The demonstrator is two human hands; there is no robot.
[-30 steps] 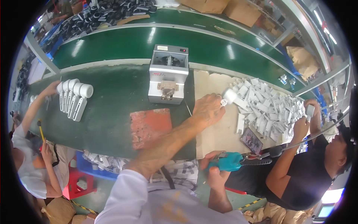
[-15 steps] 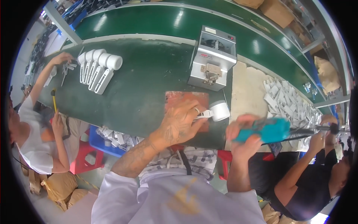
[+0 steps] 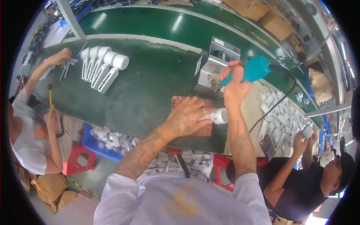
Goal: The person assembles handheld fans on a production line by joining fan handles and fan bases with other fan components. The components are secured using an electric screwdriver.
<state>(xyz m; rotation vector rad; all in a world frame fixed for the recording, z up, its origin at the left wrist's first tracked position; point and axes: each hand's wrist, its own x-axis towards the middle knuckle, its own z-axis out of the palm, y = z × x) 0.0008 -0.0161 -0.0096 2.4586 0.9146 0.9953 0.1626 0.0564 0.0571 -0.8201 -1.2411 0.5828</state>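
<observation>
While the left hand pins a white handheld fan on the reddish mat, head pointing right, the right hand grips a teal electric screwdriver above it, before the grey screw feeder.

White plastic handheld part: lies on its side on a reddish mat, round end facing right. Teal electric screwdriver: raised above it, tilted, black cord trailing right.

Brown cardboard boxes at top, beyond the far green belt; another brown box at right edge (partly hidden). White rectangular label on the grey metal machine's left side. Small dark phone-like screen lying flat by the bench's right front edge.
</observation>
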